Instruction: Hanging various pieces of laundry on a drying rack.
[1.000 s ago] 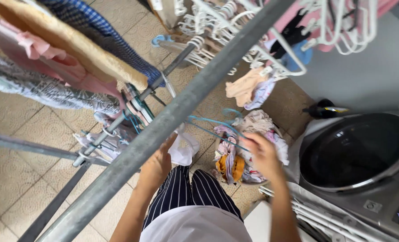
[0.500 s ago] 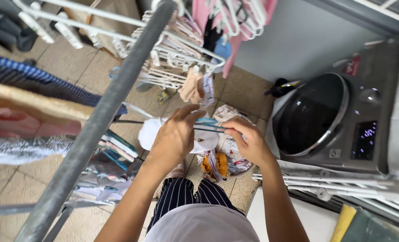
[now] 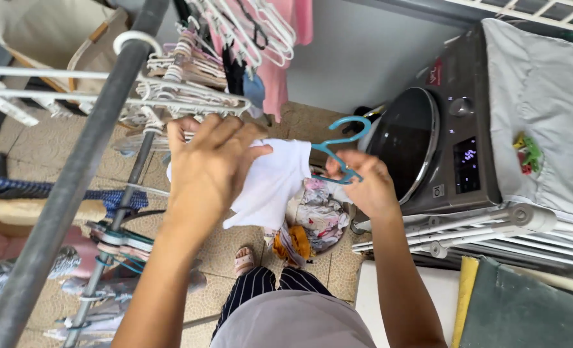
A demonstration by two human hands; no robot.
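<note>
My left hand (image 3: 209, 164) grips a small white garment (image 3: 270, 183) at its upper edge, and the cloth hangs down in front of me. My right hand (image 3: 363, 183) holds a teal plastic hanger (image 3: 338, 145) by its neck, the hook pointing up, right beside the garment's right edge. Both hands are raised at chest height, close to a thick grey metal rail (image 3: 74, 187) of the drying rack.
A grey washing machine (image 3: 454, 142) with a dark round door stands at right, a grey cloth (image 3: 544, 109) over its top. A pile of laundry (image 3: 315, 222) lies on the tiled floor. White hangers (image 3: 183, 84) and clothes hang on the rack at left.
Both hands have risen with the white garment and teal hanger. The garment now hangs open from my left hand, and my view has swung right toward the washing machine.
</note>
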